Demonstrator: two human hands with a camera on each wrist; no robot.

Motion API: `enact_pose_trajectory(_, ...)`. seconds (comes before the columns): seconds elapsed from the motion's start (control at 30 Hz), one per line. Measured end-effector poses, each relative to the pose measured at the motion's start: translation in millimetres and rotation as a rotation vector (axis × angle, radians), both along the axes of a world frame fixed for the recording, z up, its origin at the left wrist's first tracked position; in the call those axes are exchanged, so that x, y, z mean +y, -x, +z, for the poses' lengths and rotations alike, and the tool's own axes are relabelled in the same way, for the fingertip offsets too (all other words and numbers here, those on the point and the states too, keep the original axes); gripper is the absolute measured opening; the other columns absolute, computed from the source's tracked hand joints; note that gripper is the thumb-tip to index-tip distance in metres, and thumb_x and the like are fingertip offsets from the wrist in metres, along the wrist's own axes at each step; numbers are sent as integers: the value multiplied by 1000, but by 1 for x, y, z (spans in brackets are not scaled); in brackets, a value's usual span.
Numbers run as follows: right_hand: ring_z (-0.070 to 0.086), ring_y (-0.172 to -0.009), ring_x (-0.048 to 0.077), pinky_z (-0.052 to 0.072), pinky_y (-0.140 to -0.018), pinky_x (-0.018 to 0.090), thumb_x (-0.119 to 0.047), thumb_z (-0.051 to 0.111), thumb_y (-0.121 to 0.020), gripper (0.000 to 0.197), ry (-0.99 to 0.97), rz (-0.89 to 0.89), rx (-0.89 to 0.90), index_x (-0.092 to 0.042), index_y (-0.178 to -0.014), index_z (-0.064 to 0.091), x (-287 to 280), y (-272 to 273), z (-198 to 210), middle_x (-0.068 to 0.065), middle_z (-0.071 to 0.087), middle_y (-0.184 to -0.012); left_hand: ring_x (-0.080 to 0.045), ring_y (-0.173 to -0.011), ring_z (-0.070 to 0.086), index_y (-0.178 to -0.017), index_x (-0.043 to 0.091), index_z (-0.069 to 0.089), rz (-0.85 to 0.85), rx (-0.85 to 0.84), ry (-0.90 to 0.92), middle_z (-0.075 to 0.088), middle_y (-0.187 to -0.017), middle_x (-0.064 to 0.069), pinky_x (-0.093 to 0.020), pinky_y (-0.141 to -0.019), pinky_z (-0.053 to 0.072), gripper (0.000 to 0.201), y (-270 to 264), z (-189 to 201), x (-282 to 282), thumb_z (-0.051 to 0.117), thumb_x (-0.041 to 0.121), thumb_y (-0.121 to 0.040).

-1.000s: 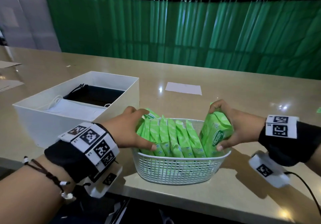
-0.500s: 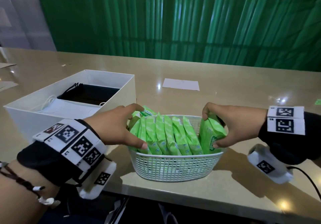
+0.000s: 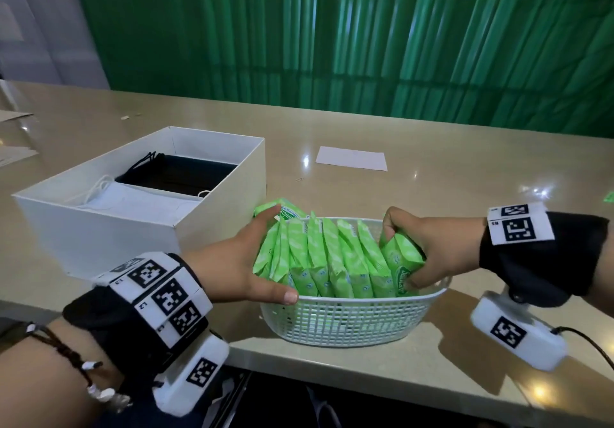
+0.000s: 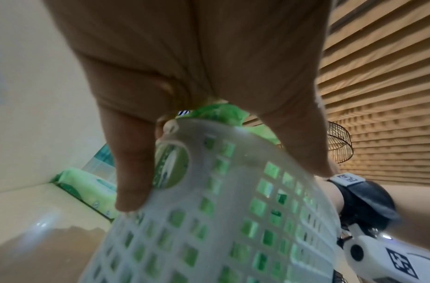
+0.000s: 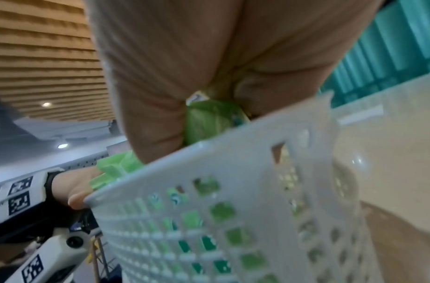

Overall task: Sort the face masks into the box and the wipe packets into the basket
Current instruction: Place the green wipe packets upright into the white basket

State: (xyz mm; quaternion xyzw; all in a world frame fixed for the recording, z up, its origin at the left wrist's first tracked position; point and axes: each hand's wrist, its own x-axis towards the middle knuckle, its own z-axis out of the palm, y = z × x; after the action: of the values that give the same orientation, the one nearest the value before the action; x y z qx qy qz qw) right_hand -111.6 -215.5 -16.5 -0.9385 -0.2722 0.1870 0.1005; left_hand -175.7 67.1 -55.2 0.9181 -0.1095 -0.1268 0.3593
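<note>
Two hands work at the white mesh basket (image 3: 349,321), which sits on the desk (image 3: 465,175) near its front edge, at about 6 o'clock in the head view. Green wipe packets (image 3: 319,254) stand on edge in a row inside it, packed side by side. The left hand (image 3: 232,268) lies against the 9 o'clock end of the row, fingers fairly straight, its thumb (image 3: 282,294) on the basket's near rim; its grip is wide and presses the packets rather than closing on one. One more green packet (image 4: 88,187) lies flat on the desk just beside the box wall, seen from the left wrist. The right hand (image 3: 428,248) is at the 3 o'clock end, its fingers and thumb curled round the end packet (image 3: 402,261), which leans inside the basket.

At 10 o'clock from the basket, just beside it, stands the open white box (image 3: 99,228). Inside lie a black face mask (image 3: 179,175) at the far end and a white face mask (image 3: 139,201) at the near end. A white sheet of paper (image 3: 351,158) lies on the desk at 12 o'clock, well apart, before a green curtain (image 3: 332,45).
</note>
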Motion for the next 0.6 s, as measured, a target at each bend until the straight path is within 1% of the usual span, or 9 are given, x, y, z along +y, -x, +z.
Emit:
enact_pose_trajectory(0.07,47,-48,1,41,-48,21,-19,80,-68,57,-111,-22,28,-28,-95,31,-1,2,-5,-4,57,-69,5,-118,45,-140,48,-7,17,-9,89,35,-136,24,-11,-98,36,146,0,-1,1,71,80,-20)
enact_pose_trajectory(0.13,46,-51,3,43,-51,29,-35,82,-60,63,-195,-35,59,-36,-95,29,-2,5,-7,7,60,-75,10,-114,44,-131,57,-11,43,-32,145,35,-125,32,-5,-93,35,142,0,-1,1,74,76,-19)
enact_pose_trajectory(0.2,48,-59,10,45,-56,34,-59,74,-46,68,-208,-35,98,-44,-95,29,-4,3,-7,15,59,-80,3,-126,36,-125,64,-11,70,-62,156,32,-131,24,-15,-103,32,137,1,0,1,76,74,-20)
enact_pose_trajectory(0.27,52,-67,6,46,-63,27,-78,65,-40,78,-172,-13,180,-48,-101,28,-4,2,-4,5,56,-86,-1,-133,28,-123,69,-7,63,-92,126,25,-143,17,-22,-108,28,130,0,3,0,76,74,-23)
enact_pose_trajectory(0.33,62,-90,9,53,-80,26,-91,57,-35,88,-231,-28,285,-57,-110,24,-2,1,-3,1,56,-112,-3,-134,29,-123,72,-1,38,-106,91,21,-150,16,-24,-109,28,125,-1,6,0,74,76,-24)
enact_pose_trajectory(0.4,66,-96,17,56,-78,25,-79,61,-51,89,-424,-176,415,-50,-126,23,-2,-1,0,2,59,-116,-5,-134,31,-129,68,2,32,-107,74,23,-150,14,-28,-112,30,128,-1,7,1,74,78,-24)
enact_pose_trajectory(0.47,66,-83,22,58,-74,26,-48,57,-81,61,-530,-288,388,-33,-133,29,-4,-1,6,1,64,-101,-5,-134,31,-135,62,3,37,-96,68,24,-150,13,-30,-112,30,133,-2,5,2,74,79,-24)
enact_pose_trajectory(0.53,66,-73,16,58,-75,28,-29,55,-89,39,-490,-306,305,-19,-124,40,-9,-6,7,-6,65,-81,-6,-135,33,-135,61,3,35,-78,76,26,-150,11,-34,-113,31,133,-3,2,2,75,78,-25)
enact_pose_trajectory(0.6,66,-65,7,58,-72,26,-24,57,-89,26,-377,-251,249,-13,-110,49,-10,-6,3,-7,64,-72,-8,-135,34,-133,65,3,20,-66,86,27,-150,10,-37,-112,33,131,-5,1,2,77,77,-26)
